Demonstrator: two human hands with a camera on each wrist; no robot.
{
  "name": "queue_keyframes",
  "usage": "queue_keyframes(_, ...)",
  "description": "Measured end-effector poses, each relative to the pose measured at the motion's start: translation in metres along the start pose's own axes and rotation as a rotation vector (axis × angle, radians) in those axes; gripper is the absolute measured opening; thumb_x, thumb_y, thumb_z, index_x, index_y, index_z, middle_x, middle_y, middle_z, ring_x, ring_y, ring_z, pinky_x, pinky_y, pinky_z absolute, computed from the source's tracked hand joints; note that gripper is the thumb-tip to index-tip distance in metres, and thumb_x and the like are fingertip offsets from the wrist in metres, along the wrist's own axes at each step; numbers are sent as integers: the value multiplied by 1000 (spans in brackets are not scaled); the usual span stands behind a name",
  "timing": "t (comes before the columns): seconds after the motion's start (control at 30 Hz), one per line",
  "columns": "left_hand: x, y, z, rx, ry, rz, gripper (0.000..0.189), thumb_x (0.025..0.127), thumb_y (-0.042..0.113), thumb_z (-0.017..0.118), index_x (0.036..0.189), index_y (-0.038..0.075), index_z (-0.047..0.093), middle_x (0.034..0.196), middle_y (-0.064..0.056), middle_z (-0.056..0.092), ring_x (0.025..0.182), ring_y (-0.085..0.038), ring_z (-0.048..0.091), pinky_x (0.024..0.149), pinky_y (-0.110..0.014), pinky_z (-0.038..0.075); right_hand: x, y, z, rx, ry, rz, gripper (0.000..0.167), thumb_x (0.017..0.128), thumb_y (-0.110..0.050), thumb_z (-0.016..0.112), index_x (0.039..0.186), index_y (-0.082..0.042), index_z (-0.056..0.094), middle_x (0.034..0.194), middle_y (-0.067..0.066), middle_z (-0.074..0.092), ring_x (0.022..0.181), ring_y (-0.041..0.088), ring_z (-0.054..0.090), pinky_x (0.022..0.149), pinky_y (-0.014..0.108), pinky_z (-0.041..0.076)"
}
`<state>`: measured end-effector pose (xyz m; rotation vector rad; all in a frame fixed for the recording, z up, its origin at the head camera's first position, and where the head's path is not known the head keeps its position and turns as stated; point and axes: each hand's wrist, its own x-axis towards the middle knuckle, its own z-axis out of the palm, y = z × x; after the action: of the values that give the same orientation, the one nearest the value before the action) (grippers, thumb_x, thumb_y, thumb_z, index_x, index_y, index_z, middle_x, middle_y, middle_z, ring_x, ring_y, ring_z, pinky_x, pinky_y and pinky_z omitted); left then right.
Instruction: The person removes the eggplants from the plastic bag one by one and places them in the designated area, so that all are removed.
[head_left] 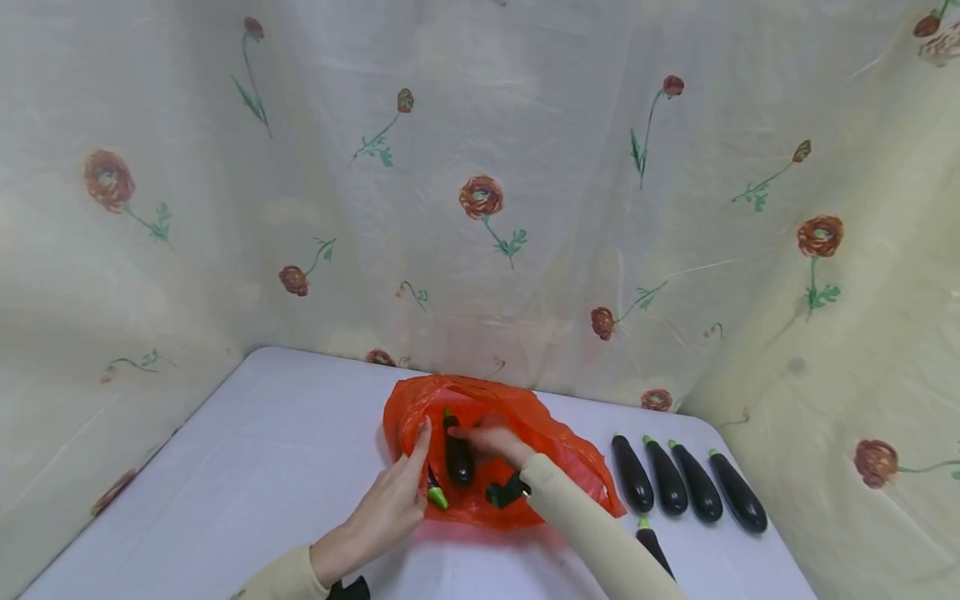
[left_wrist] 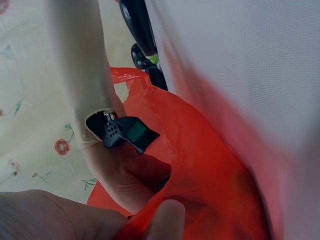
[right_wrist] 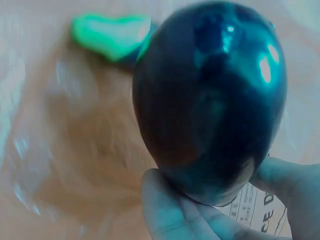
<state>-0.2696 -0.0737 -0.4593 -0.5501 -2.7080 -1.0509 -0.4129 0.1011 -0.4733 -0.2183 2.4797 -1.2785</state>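
Note:
A red plastic bag [head_left: 555, 433] lies on the table with its mouth spread open. My left hand [head_left: 386, 508] pinches the near-left edge of the bag, its thumb [left_wrist: 169, 220] over the red film in the left wrist view. Inside the mouth, my right hand [head_left: 495, 440] grips a dark, glossy eggplant [head_left: 459, 458], its green stem end pointing away. The right wrist view shows the rounded end of that eggplant [right_wrist: 210, 105] between thumb and fingers. A second eggplant [head_left: 437, 497] is in the bag, mostly hidden, its green cap showing.
Several eggplants [head_left: 667, 479] lie in a row on the right side of the white table [head_left: 285, 450]. Another eggplant [head_left: 651, 546] lies nearer, partly hidden by the right sleeve. A flowered plastic curtain [head_left: 420, 208] hangs behind and beside the table.

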Motion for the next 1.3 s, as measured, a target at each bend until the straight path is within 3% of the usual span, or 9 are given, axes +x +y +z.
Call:
queue_keyframes(0.17,0,1,-1,-1,-1,1,100,75,-13,60,156,7,6,93,-12,59,67,-13,43,59,-24,40,-10,-4,1,111,-25,-43,41,88,-31,68,118,-3,62,103,12,72,85,25,69,75,44,57)
queue_keyframes(0.5,1,1,-1,-11,-3,0,100,73,-14,61,155,5,7,102,-19,60,68,-14,43,59,-24,40,-24,6,-5,135,-50,13,44,90,-39,65,112,-1,68,96,11,73,82,22,70,76,40,57)
queue_keyframes(0.83,3,2,0,-37,-31,-46,102,76,-14,61,156,10,3,130,-25,52,73,-16,46,66,-25,47,-37,10,-16,212,-89,27,45,88,-44,65,102,-2,71,87,6,73,76,18,68,72,35,57)
queue_keyframes(1.3,3,2,2,-13,-15,-28,100,75,-14,62,155,5,6,131,-27,53,75,-16,48,76,-36,54,-77,9,-27,169,-111,49,51,85,-50,67,102,-3,74,93,7,71,78,19,64,71,33,57)
